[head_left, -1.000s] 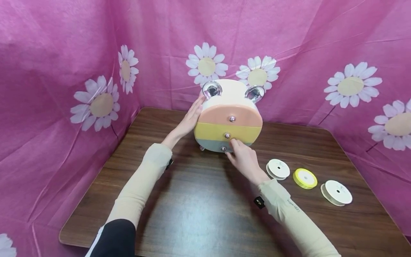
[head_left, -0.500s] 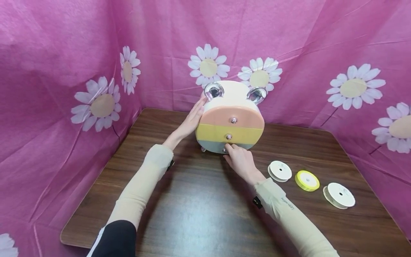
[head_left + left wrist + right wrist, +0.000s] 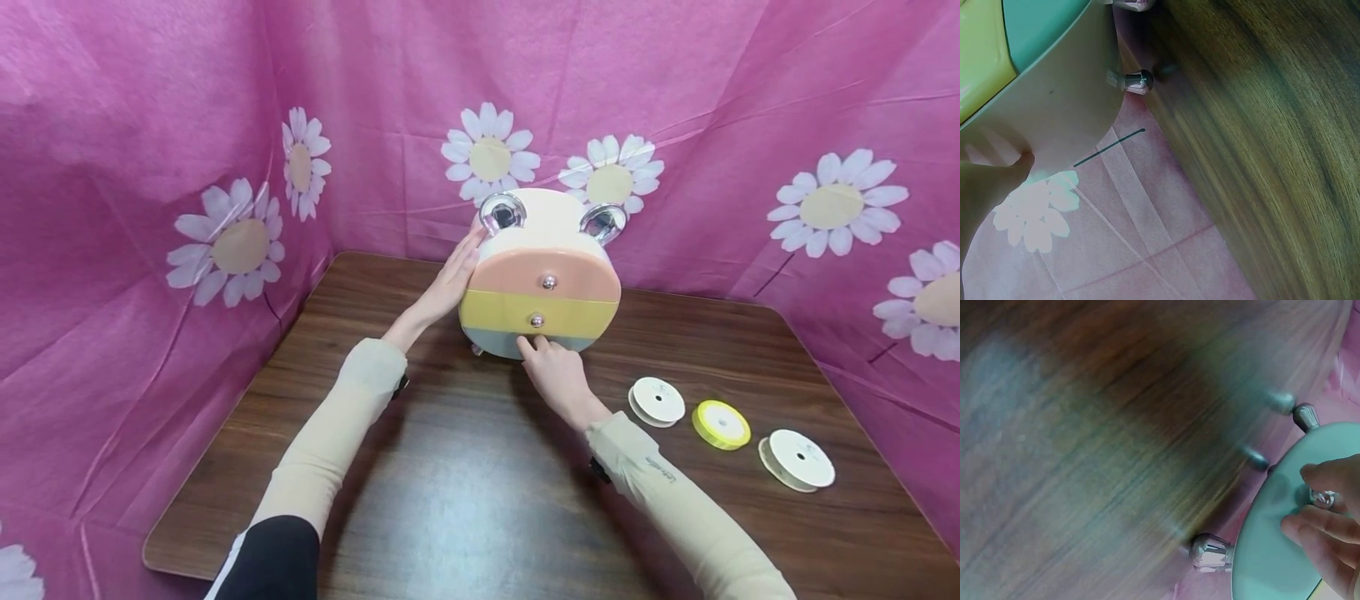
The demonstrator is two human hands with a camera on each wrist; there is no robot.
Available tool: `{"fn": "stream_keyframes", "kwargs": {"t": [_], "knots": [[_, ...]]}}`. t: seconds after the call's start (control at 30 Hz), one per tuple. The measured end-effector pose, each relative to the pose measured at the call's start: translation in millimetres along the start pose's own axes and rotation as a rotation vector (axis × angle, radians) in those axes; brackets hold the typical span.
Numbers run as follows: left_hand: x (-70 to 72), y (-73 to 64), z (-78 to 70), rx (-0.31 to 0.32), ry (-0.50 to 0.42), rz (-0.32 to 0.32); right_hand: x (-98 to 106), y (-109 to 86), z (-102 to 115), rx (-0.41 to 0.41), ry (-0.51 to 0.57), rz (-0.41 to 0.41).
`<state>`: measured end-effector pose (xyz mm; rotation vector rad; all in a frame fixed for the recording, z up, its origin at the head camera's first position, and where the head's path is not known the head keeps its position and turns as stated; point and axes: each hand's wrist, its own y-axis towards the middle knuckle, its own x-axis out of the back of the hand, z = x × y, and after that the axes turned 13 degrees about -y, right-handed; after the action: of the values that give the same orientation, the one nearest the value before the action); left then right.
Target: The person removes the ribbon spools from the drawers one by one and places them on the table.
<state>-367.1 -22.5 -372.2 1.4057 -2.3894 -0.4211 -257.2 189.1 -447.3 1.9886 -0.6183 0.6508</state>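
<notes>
A rounded mini drawer cabinet (image 3: 540, 229) with silver-ringed eyes stands on the table, its peach drawer (image 3: 510, 271), yellow drawer (image 3: 495, 310) and grey-blue drawer (image 3: 491, 342) stacked in front. My left hand (image 3: 447, 285) rests with extended fingers along the cabinet's left side; its thumb (image 3: 1019, 167) shows against the white wall in the left wrist view. At the lowest drawer, my right hand (image 3: 557, 373) pinches the small silver knob (image 3: 1322, 499), with thumb and fingers on either side of it in the right wrist view. All the drawers look closed.
On the right of the wooden table (image 3: 420, 500) lie a white ribbon spool (image 3: 657, 402), a yellow ribbon spool (image 3: 722, 424) and another white spool (image 3: 797, 460). Silver feet (image 3: 1212, 551) support the cabinet. A pink flowered curtain (image 3: 375, 167) hangs behind and beside the table.
My right hand has moved down from near the yellow drawer's knob to the lowest drawer's knob. The left hand stays against the cabinet's side. The whole view has shifted slightly.
</notes>
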Motion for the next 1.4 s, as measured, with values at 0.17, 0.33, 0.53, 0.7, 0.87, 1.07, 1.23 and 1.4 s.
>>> {"fn": "stream_keyframes", "kwargs": {"t": [0.17,0.33,0.53,0.7,0.87,1.07,1.23,1.4], "knots": [[0.0,-1.5,1.9,-0.012,0.023,-0.005,-1.0,0.0,2.1,0.006,-0.031,0.017],[0.7,-1.1,2.1,-0.013,0.036,0.001,-0.9,-0.6,1.6,0.015,-0.024,0.019],[2.5,-0.3,2.0,-0.003,0.037,0.000,-2.0,0.7,0.4,0.034,-0.016,-0.005],[2.4,-0.3,1.5,0.002,0.043,-0.003,-2.3,1.0,0.6,0.041,-0.017,-0.010],[2.9,-0.4,2.5,-0.001,0.053,-0.005,-3.9,0.7,1.7,0.045,-0.023,0.000],[2.7,-0.5,2.8,-0.010,0.053,-0.005,-3.9,0.5,3.1,0.045,-0.030,-0.005],[3.2,-1.1,2.0,-0.008,0.048,-0.005,-5.3,-0.1,3.5,0.047,-0.042,-0.039],[2.7,-1.9,1.1,-0.017,0.039,-0.006,-7.2,-1.1,3.6,0.049,-0.059,-0.061]]}}
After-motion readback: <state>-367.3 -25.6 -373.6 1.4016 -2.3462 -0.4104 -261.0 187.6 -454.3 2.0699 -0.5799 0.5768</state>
